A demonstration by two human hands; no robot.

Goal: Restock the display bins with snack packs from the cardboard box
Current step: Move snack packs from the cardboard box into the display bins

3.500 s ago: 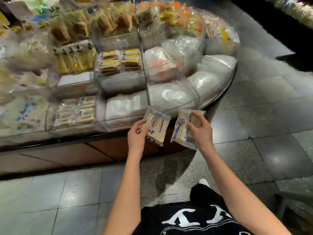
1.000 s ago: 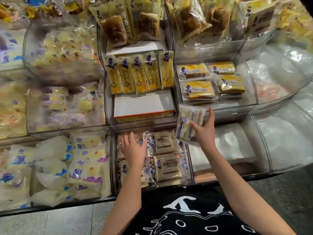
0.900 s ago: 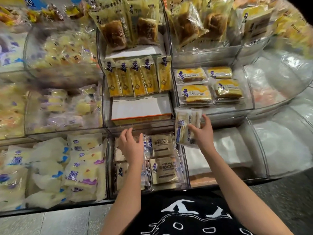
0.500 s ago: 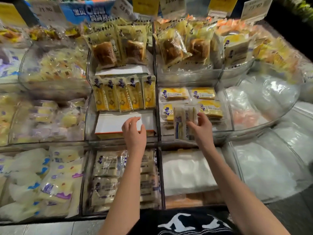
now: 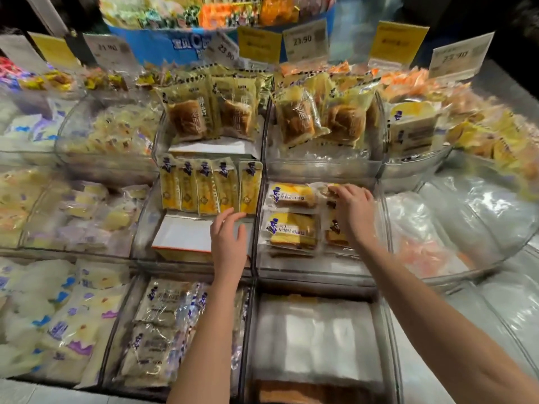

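A: Logged snack pack [image 5: 334, 238] in bin [image 5: 315, 271] at 1 o'clock ahead, seemingly pinched by right hand [image 5: 354, 217]; left hand [image 5: 229, 244] slack, empty.
B: Risk of sliding off stacked packs [image 5: 291, 231] if released crooked.

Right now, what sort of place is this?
Probably a shop's snack display: tiered clear bins hold wrapped cake packs, and price cards stand above them.

Price card [image 5: 305, 39] – 23.90; tilted card [image 5: 225, 50] – 23.90; left card [image 5: 108, 48] perhaps 21.90.
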